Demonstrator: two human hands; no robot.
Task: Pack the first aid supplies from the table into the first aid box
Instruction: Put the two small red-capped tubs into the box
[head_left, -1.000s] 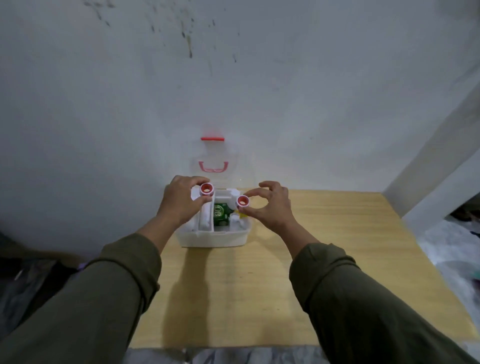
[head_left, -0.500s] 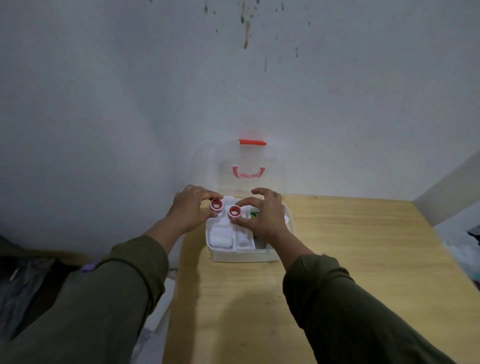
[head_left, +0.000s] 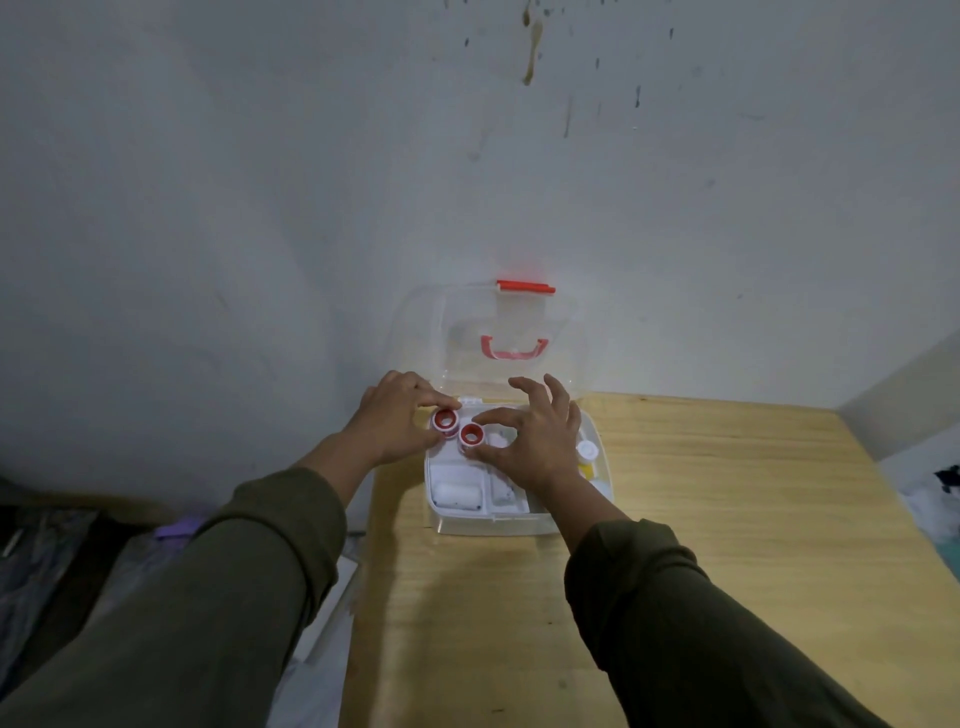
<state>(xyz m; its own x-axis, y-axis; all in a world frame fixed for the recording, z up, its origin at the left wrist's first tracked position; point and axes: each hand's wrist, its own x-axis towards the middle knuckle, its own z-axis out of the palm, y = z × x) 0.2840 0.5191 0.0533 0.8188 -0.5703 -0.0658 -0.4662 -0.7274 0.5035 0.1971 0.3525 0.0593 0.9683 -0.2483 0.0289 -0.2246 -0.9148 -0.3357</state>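
Two hands, left (head_left: 397, 423) and right (head_left: 537, 444), two red-cored tape rolls (head_left: 444, 420) (head_left: 471, 435), one open box (head_left: 493, 522) with one clear lid (head_left: 511, 338), two white gauze rolls (head_left: 456, 496) (head_left: 457, 473), one table (head_left: 727, 519).

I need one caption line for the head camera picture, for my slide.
Both hands, left hand and right hand, each hold a red-cored white tape roll over the open white plastic first aid box.

Left hand (head_left: 397, 418) and right hand (head_left: 535, 441) both pinching, arms outstretched
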